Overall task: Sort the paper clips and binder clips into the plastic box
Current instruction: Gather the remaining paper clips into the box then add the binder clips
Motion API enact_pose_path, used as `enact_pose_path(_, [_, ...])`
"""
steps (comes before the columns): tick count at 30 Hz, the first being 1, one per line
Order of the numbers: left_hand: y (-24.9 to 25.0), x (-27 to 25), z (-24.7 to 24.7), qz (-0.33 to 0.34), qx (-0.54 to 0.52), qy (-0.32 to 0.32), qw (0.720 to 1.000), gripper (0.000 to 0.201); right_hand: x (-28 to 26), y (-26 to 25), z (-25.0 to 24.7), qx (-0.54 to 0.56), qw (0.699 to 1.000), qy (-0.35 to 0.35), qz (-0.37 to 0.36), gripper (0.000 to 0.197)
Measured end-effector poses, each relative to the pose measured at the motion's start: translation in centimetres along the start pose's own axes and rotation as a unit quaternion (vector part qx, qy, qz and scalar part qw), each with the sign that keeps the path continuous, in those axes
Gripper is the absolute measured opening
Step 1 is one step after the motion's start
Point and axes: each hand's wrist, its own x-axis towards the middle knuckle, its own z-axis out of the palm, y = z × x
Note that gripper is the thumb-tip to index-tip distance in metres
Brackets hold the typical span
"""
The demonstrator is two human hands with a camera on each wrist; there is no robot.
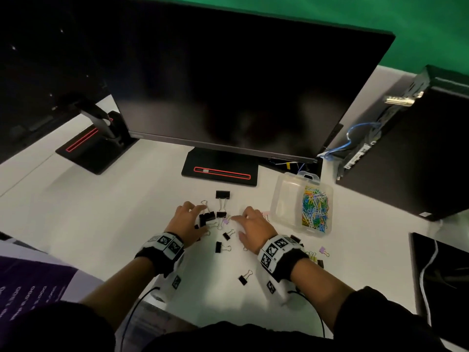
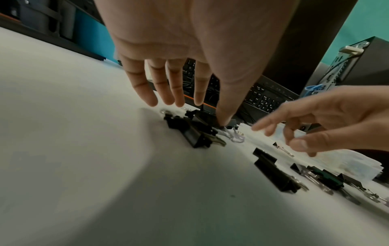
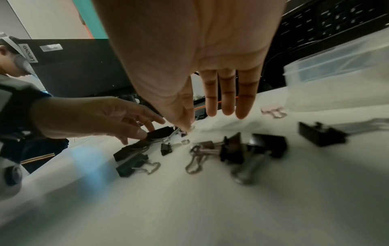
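A clear plastic box [image 1: 275, 199] stands open to the right of my hands, and its right compartment holds colourful paper clips [image 1: 314, 209]. Black binder clips lie scattered on the white desk, with a cluster [image 1: 206, 216] [image 2: 189, 131] under my left hand [image 1: 196, 212] [image 2: 210, 106]. That hand's fingers are spread straight and its thumb tip touches the cluster. My right hand [image 1: 243, 219] [image 3: 199, 121] hovers beside it, fingers straight, thumb tip down at a small clip's wire handle. More black clips [image 3: 233, 149] lie below it; a pink clip [image 3: 273, 111] sits near the box [image 3: 336, 83].
A dark monitor [image 1: 228, 85] on a black base [image 1: 220, 171] stands right behind the clips, with a keyboard [image 2: 263, 98] under it. A computer tower [image 1: 406, 148] is at the right, a second monitor stand [image 1: 96, 146] at the left. A black pad [image 1: 439, 275] lies front right.
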Motion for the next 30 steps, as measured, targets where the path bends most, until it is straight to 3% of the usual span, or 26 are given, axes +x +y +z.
enact_pose_path(8, [0.0, 0.5, -0.1, -0.012, 0.002, -0.057, 0.998, 0.052, 2.9, -1.6, 0.1, -0.028, 0.999, -0.038, -0.007, 0.056])
enact_pose_path(15, [-0.9, 0.1, -0.7, -0.004, -0.063, -0.020, 0.998, 0.042, 1.8, 0.5, 0.2, 0.027, 1.000, 0.000, 0.007, 0.036])
enact_pose_path(20, [-0.8, 0.1, -0.8, -0.017, -0.102, -0.021, 0.994, 0.034, 3.3, 0.3, -1.1, 0.046, 0.999, 0.004, 0.028, 0.059])
enact_pose_path(25, [-1.0, 0.0, -0.8, -0.012, -0.108, -0.017, 0.994, 0.025, 6.4, -1.5, -2.6, -0.006, 1.000, -0.012, 0.005, 0.090])
enact_pose_path(30, [-1.3, 0.1, -0.8, -0.021, -0.134, 0.022, 0.990, 0.019, 8.8, -2.3, -3.0, -0.054, 0.995, -0.077, -0.031, 0.089])
